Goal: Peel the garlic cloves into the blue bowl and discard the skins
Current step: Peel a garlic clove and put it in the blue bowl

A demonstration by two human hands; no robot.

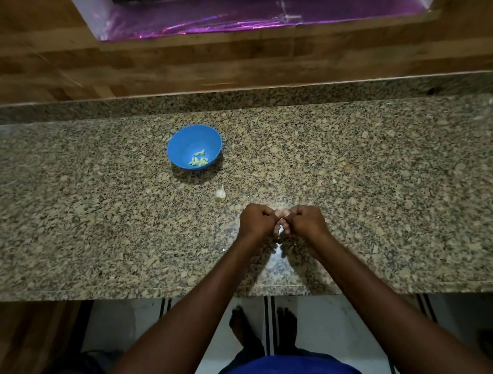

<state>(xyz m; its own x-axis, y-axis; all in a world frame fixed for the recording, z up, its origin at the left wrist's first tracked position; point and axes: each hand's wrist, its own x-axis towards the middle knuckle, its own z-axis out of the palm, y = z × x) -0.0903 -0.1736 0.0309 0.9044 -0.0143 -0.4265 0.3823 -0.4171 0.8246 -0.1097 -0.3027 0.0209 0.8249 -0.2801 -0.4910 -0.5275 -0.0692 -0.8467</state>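
A blue bowl (185, 144) stands on the granite counter (97, 208), left of centre, with several peeled garlic cloves (198, 160) lying in it. A partial garlic bulb (220, 193) in white skin rests on the counter just below and right of the bowl. My left hand (256, 219) and my right hand (304, 220) meet knuckle to knuckle above the counter, fingers curled, pinching a small garlic clove (279, 230) between them. Most of that clove is hidden by my fingers. Small white skin scraps (278, 248) lie on the counter under my hands.
A wooden ledge (188, 60) and a purple plastic sheet (247, 20) run along the back. A tiny white scrap (334, 180) lies to the right. The counter's front edge runs below my forearms; my bare feet (261, 329) stand on the white floor.
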